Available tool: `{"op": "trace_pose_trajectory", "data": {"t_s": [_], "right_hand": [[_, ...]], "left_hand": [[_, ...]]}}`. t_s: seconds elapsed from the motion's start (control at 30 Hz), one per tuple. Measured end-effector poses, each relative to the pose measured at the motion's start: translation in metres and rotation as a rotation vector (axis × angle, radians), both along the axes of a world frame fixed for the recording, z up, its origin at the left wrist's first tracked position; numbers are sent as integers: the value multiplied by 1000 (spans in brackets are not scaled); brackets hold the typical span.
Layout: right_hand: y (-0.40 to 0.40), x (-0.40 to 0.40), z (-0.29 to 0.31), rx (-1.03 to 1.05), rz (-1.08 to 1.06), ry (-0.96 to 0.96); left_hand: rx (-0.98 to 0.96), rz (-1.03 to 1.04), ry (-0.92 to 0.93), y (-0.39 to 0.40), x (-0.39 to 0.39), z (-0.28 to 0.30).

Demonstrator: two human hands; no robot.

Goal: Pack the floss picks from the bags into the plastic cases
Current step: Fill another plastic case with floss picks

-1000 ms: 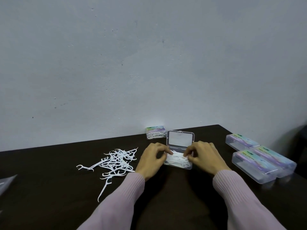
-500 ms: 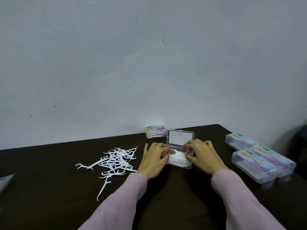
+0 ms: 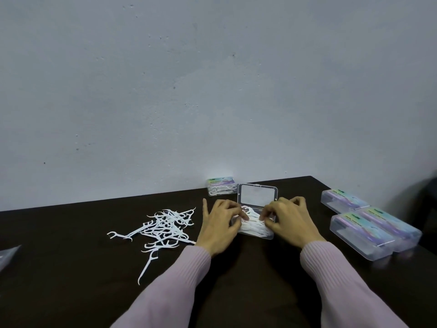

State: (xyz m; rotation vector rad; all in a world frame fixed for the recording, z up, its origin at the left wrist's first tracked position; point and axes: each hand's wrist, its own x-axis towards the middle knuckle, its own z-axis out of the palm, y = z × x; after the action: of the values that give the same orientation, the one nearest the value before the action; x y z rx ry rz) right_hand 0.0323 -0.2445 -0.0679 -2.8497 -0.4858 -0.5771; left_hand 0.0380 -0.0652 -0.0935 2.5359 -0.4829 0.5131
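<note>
Near the table's (image 3: 71, 292) far edge, the open plastic case (image 3: 256, 223) sits between both hands. The left hand (image 3: 218, 227) and right hand (image 3: 289, 222) press curled fingertips onto the floss picks (image 3: 254, 227) inside; whether either pinches any is unclear. Loose picks (image 3: 163, 229) lie left of the left hand.

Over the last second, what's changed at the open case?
Both hands have moved in over the open case: the left hand and right hand now press the floss picks down with curled fingertips, left index finger lifted. The lid is still up; the loose pile and closed cases are unmoved.
</note>
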Motion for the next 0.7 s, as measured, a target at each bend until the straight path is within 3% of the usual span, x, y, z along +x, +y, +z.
{"op": "trace_pose_trajectory", "data": {"t_s": [0.7], "right_hand": [[15, -6, 3, 48, 63, -25]], "left_hand": [[-59, -16, -31, 35, -14, 14]]}}
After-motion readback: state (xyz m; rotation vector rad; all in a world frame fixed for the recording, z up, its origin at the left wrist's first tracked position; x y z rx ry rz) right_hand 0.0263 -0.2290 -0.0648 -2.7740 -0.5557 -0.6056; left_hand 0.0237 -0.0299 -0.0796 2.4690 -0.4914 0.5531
